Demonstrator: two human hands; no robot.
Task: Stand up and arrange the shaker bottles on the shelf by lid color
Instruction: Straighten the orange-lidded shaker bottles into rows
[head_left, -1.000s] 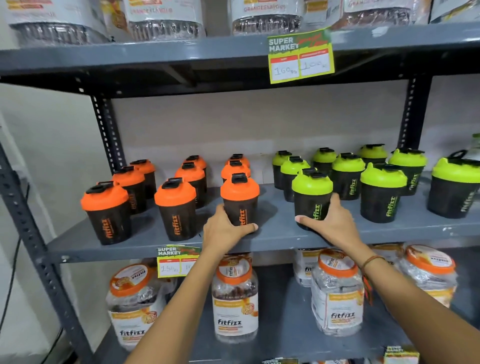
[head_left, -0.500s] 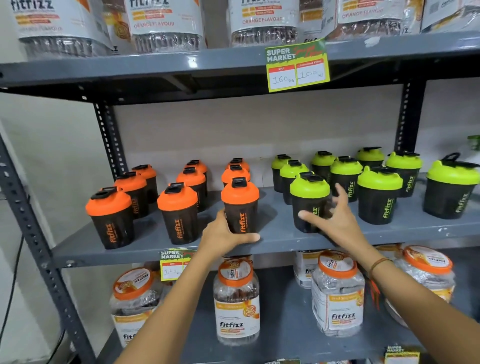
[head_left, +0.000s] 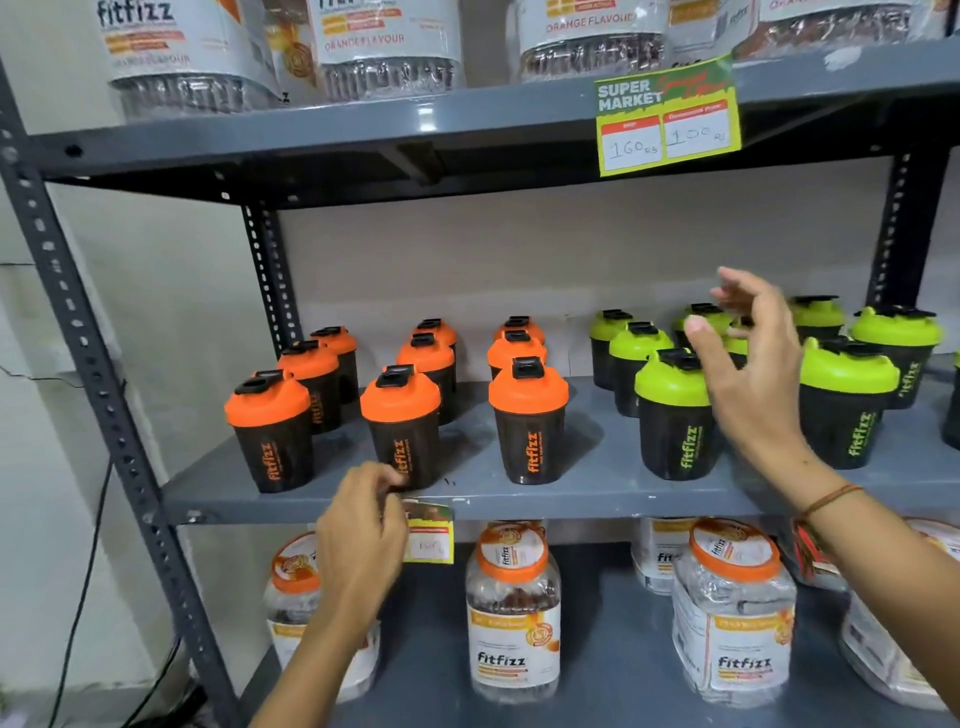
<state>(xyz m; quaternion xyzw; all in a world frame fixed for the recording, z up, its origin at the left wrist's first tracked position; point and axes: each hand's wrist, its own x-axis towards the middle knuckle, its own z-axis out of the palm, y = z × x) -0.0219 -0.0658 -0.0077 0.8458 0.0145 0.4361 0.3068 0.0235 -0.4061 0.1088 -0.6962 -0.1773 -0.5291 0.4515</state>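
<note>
Nearest me, the person's left hand hung loosely curled in front of the middle shelf, just below its front edge, holding nothing and partly covering a yellow price tag fixed there. The right hand was raised higher over the right half of the shelf, fingers spread wide and empty, in front of the green-lidded shaker bottles without gripping any. A thin cord bracelet circled that wrist. On the shelf every bottle stood upright: the orange-lidded shaker bottles filled the left half, three along the front edge and more in rows behind them toward the back edge, while the green-lidded ones were grouped on the right half, front to back. A clear gap separated the two colours. Below, clear jars with orange lids sat on the lower shelf. Above, a larger price tag hung from the top shelf.
</note>
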